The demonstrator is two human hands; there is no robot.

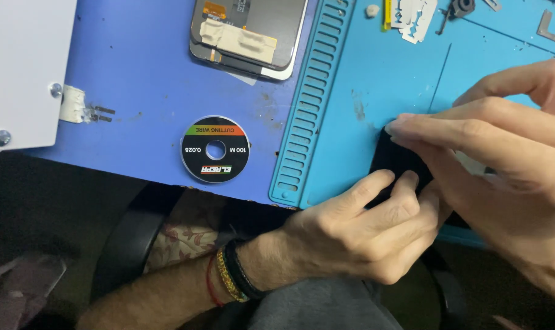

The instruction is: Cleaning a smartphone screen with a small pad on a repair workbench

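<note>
Head view: both hands at the near edge of a light blue work mat [375, 91], which lies on a darker blue table [136, 73]; between the hands a flat black device [395, 160], mostly covered, lying on the mat near its front edge. Left hand [363, 235] comes up from below the table edge; its fingers [375, 183] curl over the device's near edge, grasping it; bracelets on the wrist. Right hand [510, 165] reaches in from the right; its fingertips [403, 125] press on the device's far corner, pinching it from above. On the table left of the mat: a black round spool [215, 150] of cutting wire, well apart from the hands; beyond it a phone screen assembly [250, 33], face down. Razor blades [415, 15] at the mat's far edge; white panel [23, 67] at far left.
</note>
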